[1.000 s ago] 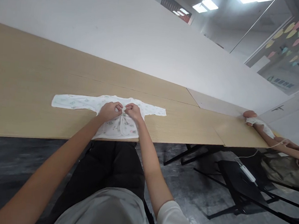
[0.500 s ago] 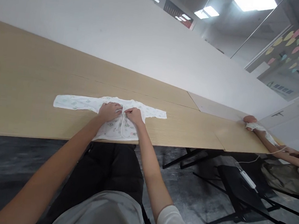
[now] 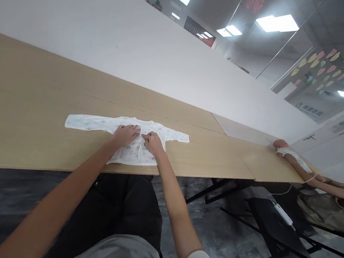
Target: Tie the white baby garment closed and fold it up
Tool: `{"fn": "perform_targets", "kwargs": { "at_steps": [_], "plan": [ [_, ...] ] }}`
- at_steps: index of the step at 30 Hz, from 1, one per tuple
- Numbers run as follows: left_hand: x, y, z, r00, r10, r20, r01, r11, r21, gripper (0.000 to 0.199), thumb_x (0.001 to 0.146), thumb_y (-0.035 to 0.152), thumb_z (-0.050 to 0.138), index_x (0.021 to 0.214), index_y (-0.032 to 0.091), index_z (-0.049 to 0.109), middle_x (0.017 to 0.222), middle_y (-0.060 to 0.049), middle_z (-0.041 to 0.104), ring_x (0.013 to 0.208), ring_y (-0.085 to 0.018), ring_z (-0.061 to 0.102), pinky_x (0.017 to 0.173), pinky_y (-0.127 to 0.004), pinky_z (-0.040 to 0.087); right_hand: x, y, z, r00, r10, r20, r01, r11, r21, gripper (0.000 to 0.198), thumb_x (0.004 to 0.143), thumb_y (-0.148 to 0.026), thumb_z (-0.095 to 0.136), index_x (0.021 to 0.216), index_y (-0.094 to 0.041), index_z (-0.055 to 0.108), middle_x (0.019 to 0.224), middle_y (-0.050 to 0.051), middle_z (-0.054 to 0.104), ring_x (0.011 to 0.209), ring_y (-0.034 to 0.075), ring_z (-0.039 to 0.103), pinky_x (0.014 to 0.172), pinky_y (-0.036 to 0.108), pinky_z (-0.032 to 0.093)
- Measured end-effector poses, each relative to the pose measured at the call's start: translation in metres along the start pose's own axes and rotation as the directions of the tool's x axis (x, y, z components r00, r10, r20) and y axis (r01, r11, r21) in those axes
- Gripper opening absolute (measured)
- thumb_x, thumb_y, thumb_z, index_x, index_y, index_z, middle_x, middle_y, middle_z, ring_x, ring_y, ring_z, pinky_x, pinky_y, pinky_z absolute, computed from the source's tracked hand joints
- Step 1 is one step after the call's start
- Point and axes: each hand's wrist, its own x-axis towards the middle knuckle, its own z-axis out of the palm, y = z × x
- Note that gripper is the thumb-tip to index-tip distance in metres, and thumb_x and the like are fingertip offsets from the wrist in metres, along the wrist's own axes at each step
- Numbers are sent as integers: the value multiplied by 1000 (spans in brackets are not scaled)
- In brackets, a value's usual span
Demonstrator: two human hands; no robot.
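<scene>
A white long-sleeved baby shirt with a small print lies front up on the table, both sleeves spread sideways. Its lower hem is at the table's front edge. My left hand rests on the chest left of the front opening, fingers stretched out flat. Just right of the opening is my right hand, its fingers curled and its thumb and index finger at the edge of the cloth. Any fastener under those fingertips is too small to make out.
The long wooden table runs along a white partition. Far right, another person's arms reach to a baby doll in white clothing. Black folding chairs stand below, one with a white power strip.
The camera view has tilted slightly, so the table and shirt sit a little lower. My right index finger looks straighter at the opening; my left hand stays flat on the shirt.
</scene>
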Motion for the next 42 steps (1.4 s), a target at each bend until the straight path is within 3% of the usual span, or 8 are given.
{"fn": "perform_targets", "kwargs": {
  "at_steps": [5, 10, 12, 15, 19, 25, 29, 42],
  "plan": [
    [-1, 5, -10, 1000, -26, -16, 25, 998, -66, 30, 90, 30, 49, 105, 23, 74, 128, -10, 68, 124, -30, 57, 104, -43, 38, 0, -2, -1, 1000, -9, 24, 10, 998, -57, 43, 90, -4, 47, 121, -18, 74, 102, 13, 66, 102, 23, 60, 96, 33, 45],
    [-8, 12, -22, 999, 37, -18, -39, 989, -142, 21, 80, 28, 58, 82, 21, 78, 104, -8, 75, 110, -30, 60, 104, -44, 39, 0, 1, -3, 992, 113, -63, -99, 974, 204, 33, 93, -10, 51, 117, -19, 73, 90, 6, 67, 90, 18, 63, 91, 28, 47],
    [-11, 13, -24, 997, 79, 1, -77, 978, -194, 20, 76, 29, 59, 77, 24, 78, 97, -7, 75, 105, -29, 62, 102, -43, 42, -3, 0, -4, 985, 165, -55, -137, 930, 341, 28, 93, -20, 58, 118, -19, 70, 78, 0, 64, 79, 15, 62, 83, 25, 48],
    [-16, 14, -23, 993, 115, 18, -106, 957, -268, 23, 75, 31, 56, 77, 26, 79, 96, -7, 75, 100, -28, 63, 101, -44, 43, -7, -4, -6, 988, 153, 18, -144, 877, 457, 41, 86, -29, 69, 125, -19, 63, 66, -7, 58, 70, 12, 60, 75, 23, 47],
    [-19, 15, -22, 990, 130, 45, -106, 930, -351, 28, 75, 34, 53, 81, 26, 79, 97, -7, 76, 96, -26, 64, 104, -45, 42, -11, -4, -8, 989, 135, 57, -143, 813, 564, 60, 78, -19, 70, 136, -18, 53, 66, -10, 57, 67, 10, 59, 71, 22, 47],
    [-23, 22, -20, 994, 98, 51, -71, 921, -382, 30, 74, 49, 58, 77, 27, 78, 87, -6, 77, 92, -26, 65, 100, -42, 46, -12, 4, -18, 957, 196, 213, -288, 610, 738, 72, 77, -13, 67, 144, -20, 43, 67, -11, 58, 55, 8, 58, 58, 19, 48],
    [-23, 23, -19, 990, 124, 69, -86, 911, -402, 28, 72, 50, 61, 74, 27, 76, 84, -5, 75, 89, -25, 65, 97, -40, 47, -14, 4, -26, 932, 226, 284, -361, 510, 781, 73, 77, -5, 66, 144, -19, 42, 67, -11, 58, 48, 6, 57, 55, 18, 49],
    [-26, 28, -27, 992, 20, 125, 56, 817, -574, 35, 74, 53, 58, 81, 22, 73, 88, -6, 75, 81, -22, 66, 81, -35, 53, -15, -3, -33, 924, 247, 292, -376, 457, 806, 59, 77, -2, 63, 133, -18, 54, 65, -8, 65, 50, 7, 60, 57, 18, 54]
  ]
}}
